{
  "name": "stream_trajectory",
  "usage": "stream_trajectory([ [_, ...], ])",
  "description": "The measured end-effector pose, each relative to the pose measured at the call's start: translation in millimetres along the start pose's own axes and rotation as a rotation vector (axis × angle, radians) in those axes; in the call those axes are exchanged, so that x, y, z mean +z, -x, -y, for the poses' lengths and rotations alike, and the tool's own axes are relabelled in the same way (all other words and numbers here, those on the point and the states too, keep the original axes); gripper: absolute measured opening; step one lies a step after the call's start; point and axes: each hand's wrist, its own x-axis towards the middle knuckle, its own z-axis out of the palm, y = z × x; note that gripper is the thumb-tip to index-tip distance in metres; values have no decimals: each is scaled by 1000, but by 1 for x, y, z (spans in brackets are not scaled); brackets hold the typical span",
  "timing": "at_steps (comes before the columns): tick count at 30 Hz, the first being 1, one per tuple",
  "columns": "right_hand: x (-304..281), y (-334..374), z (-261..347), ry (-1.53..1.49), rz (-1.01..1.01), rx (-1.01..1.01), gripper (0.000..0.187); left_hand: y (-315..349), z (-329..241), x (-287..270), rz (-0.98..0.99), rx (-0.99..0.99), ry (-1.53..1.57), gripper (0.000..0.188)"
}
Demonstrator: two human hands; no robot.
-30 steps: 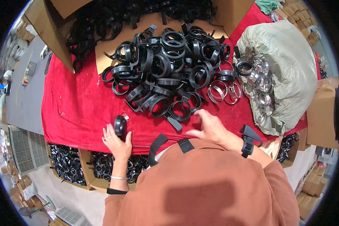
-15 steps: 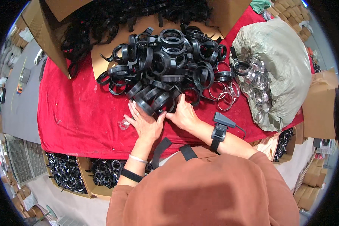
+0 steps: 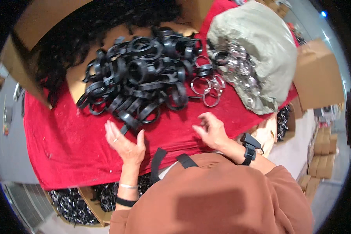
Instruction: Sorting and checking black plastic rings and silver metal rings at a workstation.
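Black ring-shaped parts (image 3: 140, 74), many with flat tabs, lie in a tangled heap left of centre in the upper half of the frame, on a red cloth (image 3: 74, 144). At the heap's lower edge is the person's left hand (image 3: 126, 147), its fingers side by side and its thumb spread wide; whether the fingertips touch a ring cannot be told. Farther right, near the middle of the frame, the right hand (image 3: 213, 134) is over the cloth, fingers slightly curled, thumb and forefinger apart. Thin silver rings (image 3: 211, 88) overlap just right of the heap. At upper right, a pale sack (image 3: 261, 35) bulges, with more shiny rings (image 3: 241, 64) at its mouth. A large cardboard box (image 3: 46, 19) with dark parts fills the upper left; cartons (image 3: 91, 202) of black parts sit at lower left.
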Motion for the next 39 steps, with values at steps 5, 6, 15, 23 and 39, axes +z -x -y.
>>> stream_trajectory([
  [5,-31,-1,-85,-253,-434,373,37,-6,-31,-6,67,107,-149,92],
  [6,-34,-5,-98,-298,-457,399,36,-7,-38,-7,60,106,-149,89],
  [15,-68,-54,-121,-127,-456,-39,22,-4,-137,20,479,501,229,57],
  [23,-92,-102,-135,38,-195,-245,14,-46,-203,82,697,539,172,37],
  [39,-121,-52,-183,131,122,-456,12,-155,-345,-100,-558,1532,-1051,57],
])
